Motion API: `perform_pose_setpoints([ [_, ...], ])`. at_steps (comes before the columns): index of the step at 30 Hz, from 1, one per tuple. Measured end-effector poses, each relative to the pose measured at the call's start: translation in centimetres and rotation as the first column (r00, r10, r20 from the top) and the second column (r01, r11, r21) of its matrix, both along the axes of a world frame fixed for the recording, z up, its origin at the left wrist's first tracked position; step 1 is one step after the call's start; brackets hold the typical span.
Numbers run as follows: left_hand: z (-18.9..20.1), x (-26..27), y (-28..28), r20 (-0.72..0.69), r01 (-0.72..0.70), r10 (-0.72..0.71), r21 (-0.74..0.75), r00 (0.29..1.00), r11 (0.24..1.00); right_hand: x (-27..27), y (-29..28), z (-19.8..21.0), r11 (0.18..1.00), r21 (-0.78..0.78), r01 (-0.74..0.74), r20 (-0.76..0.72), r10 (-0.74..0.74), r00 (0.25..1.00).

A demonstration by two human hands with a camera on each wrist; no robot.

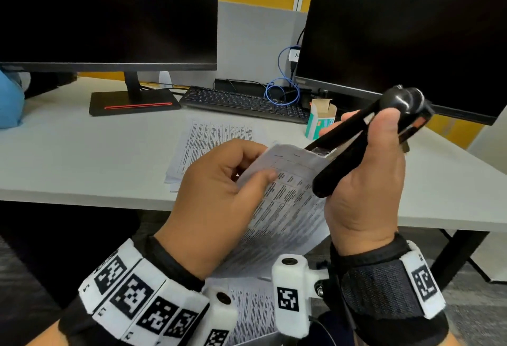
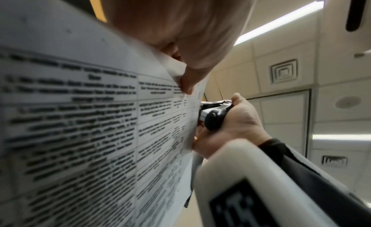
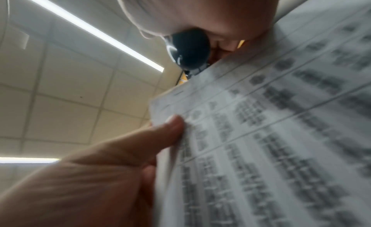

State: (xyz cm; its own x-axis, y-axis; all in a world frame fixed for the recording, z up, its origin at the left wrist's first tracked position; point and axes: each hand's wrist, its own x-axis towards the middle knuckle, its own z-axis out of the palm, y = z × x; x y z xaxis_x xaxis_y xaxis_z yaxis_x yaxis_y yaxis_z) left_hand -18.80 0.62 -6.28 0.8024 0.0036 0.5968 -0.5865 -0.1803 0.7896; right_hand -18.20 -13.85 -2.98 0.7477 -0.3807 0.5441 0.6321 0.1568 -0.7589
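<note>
The stapler (image 1: 354,123) is glossy black plastic, light glinting off its rounded end, with bare metal showing in its mouth; the printed sheets (image 1: 288,208) are plain matt paper; the desk (image 1: 82,159) looks smooth, pale and matt; the keyboard (image 1: 241,101) is dull black plastic; the little carton (image 1: 321,118) shows raw cardboard inside; the wrist strap (image 1: 381,288) is black mesh cloth.

This is an office: my desk (image 1: 82,159) holds one monitor (image 1: 109,11), a second monitor (image 1: 406,30), a keyboard (image 1: 241,103) and printed sheets (image 1: 216,134), with a grey and yellow partition (image 1: 255,44) behind and a tiled ceiling (image 3: 70,103) with strip lights (image 3: 90,32) overhead
</note>
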Motion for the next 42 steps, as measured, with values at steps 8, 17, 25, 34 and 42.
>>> perform_pose_setpoints([
  [8,0.3,-0.4,-1.1,-0.102,0.03,-0.039,-0.087,0.994,0.996,-0.1,1.3,1.5,0.997,-0.074,-0.014,-0.151,0.002,0.988],
  [17,0.3,-0.6,-1.5,-0.119,0.089,-0.101,-0.101,0.988,0.991,0.0,1.4,1.7,0.998,-0.044,0.039,-0.137,-0.045,0.99],
  [25,1.5,-0.9,-1.0,-0.044,0.07,-0.059,0.315,0.997,0.946,-0.2,1.1,1.5,1.0,-0.009,0.017,-0.144,-0.018,0.989],
  [34,1.4,-1.3,-1.2,0.286,-0.222,0.072,0.536,0.955,0.815,-0.2,1.3,0.9,1.0,0.019,0.023,-0.175,-0.019,0.984],
  [42,0.9,-0.1,-0.9,-0.051,0.004,0.024,0.493,0.998,0.87,1.1,0.4,1.0,0.997,0.073,-0.04,-0.146,0.051,0.988],
])
